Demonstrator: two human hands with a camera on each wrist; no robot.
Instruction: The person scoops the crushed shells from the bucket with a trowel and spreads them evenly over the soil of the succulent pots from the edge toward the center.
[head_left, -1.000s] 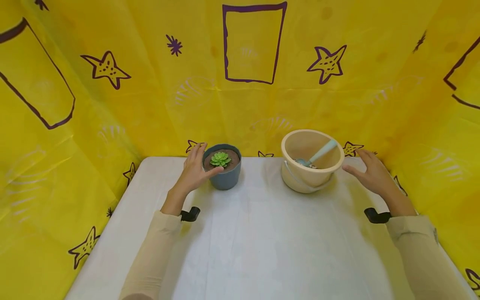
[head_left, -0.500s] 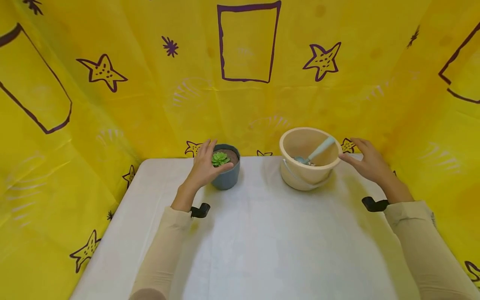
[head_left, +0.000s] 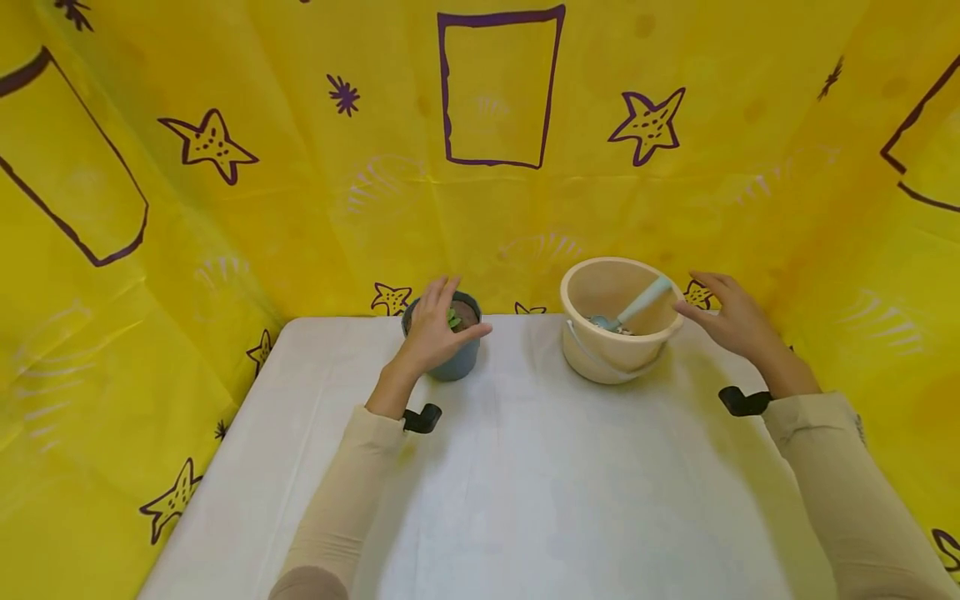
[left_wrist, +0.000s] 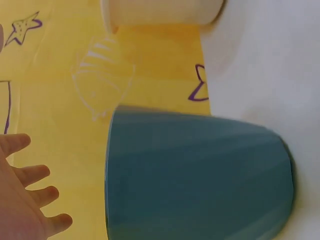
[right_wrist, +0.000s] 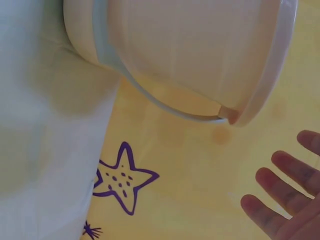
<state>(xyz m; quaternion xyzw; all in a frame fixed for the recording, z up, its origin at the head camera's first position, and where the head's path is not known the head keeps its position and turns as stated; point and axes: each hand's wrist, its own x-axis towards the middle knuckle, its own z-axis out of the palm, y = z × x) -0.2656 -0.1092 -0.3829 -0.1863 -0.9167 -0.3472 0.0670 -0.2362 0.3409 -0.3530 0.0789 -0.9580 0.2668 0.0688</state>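
Note:
Spread fingers of my left hand (head_left: 431, 337) hover over the blue-grey flower pot (head_left: 459, 367), partly hiding its green succulent (head_left: 453, 318) and brown soil. In the left wrist view the fingertips stand apart from the pot's wall (left_wrist: 200, 175), up past its rim. On the right, a cream bucket (head_left: 600, 358) holds a light blue tool with a long handle (head_left: 647, 298), its head down among small bits at the bottom. My right hand (head_left: 735, 325) is raised beside the bucket's right rim, fingers extended, thumb overlapping the rim in the head view. Neither hand holds anything.
A white-covered table (head_left: 570, 483) bears both containers near its back edge. Yellow cloth (head_left: 300, 208) printed with starfish and shells rises behind and at both sides. The bucket's pale bail handle (right_wrist: 165, 106) hangs down along its side.
My left hand has moved right, from the pot's left side to over it, covering more of the succulent. The right hand has shifted slightly up and left, toward the bucket rim.

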